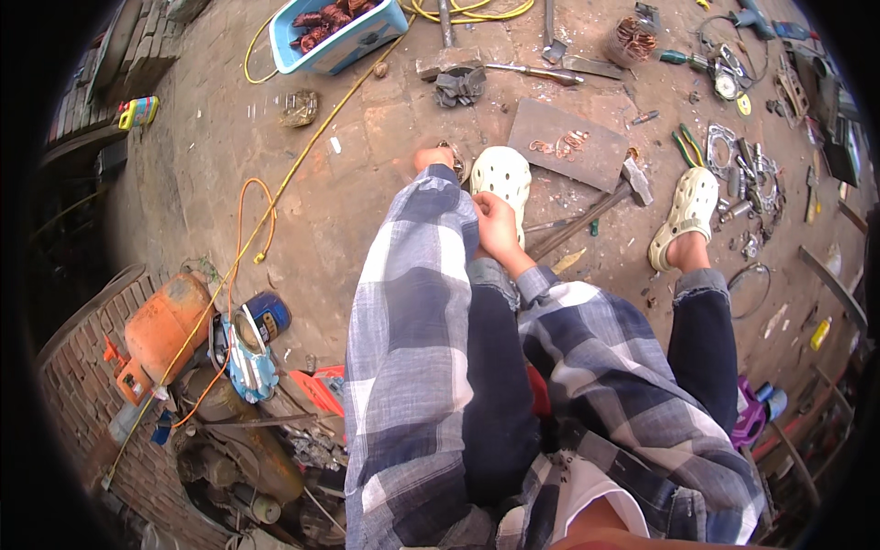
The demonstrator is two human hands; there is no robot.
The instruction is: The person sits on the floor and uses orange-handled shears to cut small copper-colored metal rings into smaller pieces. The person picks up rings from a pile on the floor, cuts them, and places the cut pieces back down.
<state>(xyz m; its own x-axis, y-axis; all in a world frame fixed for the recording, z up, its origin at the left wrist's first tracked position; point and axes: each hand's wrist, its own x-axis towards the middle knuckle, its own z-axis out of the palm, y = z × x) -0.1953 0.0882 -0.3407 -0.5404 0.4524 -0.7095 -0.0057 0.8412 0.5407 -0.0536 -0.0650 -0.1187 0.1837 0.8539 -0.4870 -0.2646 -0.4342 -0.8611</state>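
Note:
My left hand (434,159) reaches down beside the white clog (502,179) on my left foot. Its fingers are curled at a small dark round object, mostly hidden, whose kind I cannot make out. My right hand (498,226) is closed just behind that clog, its fingertips against the edge of my checked left sleeve (403,302); whatever they pinch is hidden. Right of the clog lies a flat metal plate (559,137) with several copper rings (570,143) on it. A hammer (637,183) rests below the plate, its handle pointing toward my feet.
A blue basin (335,57) holds copper windings. A sledgehammer (448,60) lies ahead, near a plastic jar (300,107). Pliers (687,147) and metal parts (756,183) are scattered at right. An orange gas cylinder (170,316) stands left, with a yellow hose (307,156) crossing the brick floor.

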